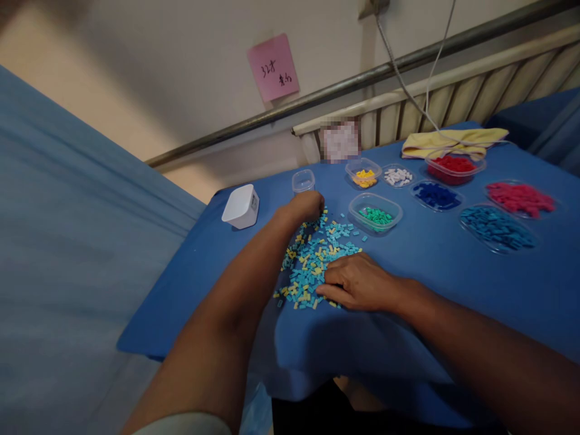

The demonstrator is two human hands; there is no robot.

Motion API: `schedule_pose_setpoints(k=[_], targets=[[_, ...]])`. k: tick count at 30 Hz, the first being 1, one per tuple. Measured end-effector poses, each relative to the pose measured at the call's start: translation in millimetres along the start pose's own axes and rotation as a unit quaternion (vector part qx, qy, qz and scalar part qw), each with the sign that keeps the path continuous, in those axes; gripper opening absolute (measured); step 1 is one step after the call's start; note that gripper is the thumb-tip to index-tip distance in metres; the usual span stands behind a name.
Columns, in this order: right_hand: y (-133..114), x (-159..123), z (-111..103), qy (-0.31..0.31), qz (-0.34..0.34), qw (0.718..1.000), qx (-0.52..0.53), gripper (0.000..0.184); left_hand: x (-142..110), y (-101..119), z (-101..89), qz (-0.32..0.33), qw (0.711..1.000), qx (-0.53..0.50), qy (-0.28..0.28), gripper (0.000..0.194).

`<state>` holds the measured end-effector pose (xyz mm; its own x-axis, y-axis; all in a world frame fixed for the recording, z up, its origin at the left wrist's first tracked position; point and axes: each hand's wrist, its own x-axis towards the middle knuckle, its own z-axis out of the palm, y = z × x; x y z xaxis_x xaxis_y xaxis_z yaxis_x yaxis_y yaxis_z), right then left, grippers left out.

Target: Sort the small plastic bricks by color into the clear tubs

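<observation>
A loose pile of small light-blue and pale-yellow plastic pieces (310,260) spreads over the blue cloth. My left hand (310,205) is curled closed at the pile's far edge, just in front of a small clear container (303,179). Its fingertips are hidden, so I cannot make out what they hold. On the near right side of the pile rests my right hand (356,281), fingers bent together and thumb low among the pieces. Whatever lies between those fingers is too small to name. To the right of the pile stands a clear tub of green pieces (376,216).
A white box (241,207) stands at the left. Clear tubs of yellow (365,177), white (397,176), red (454,167), dark-blue (435,196), pink (521,198) and teal pieces (496,228) sit at the right. Behind them lies a yellow cloth (448,142), with a cable hanging over it.
</observation>
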<state>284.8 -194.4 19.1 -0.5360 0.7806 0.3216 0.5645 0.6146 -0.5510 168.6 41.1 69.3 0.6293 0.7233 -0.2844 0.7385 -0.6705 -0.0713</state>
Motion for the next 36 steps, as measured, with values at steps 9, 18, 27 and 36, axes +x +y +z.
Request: schedule_pose_setpoints(k=[9,18,27,36], targets=[[0.5,-0.6,0.4,0.001,-0.001,1.0,-0.011,0.048,-11.6,13.1,-21.9,-0.04,0.974,-0.217,0.043,0.021],[0.6,-0.3,-0.6,0.002,0.0,1.0,-0.002,0.048,2.6,82.0,-45.9,0.078,0.922,-0.379,0.037,0.035],[0.2,-5.3,-0.4,0.01,-0.023,1.0,-0.011,0.046,-50.2,37.5,-37.2,0.07,0.938,-0.314,0.125,0.033],[28.2,-16.8,-3.9,0.081,-0.004,0.996,-0.024,0.045,-175.2,-72.8,44.4,-0.135,0.927,-0.292,0.193,0.044]])
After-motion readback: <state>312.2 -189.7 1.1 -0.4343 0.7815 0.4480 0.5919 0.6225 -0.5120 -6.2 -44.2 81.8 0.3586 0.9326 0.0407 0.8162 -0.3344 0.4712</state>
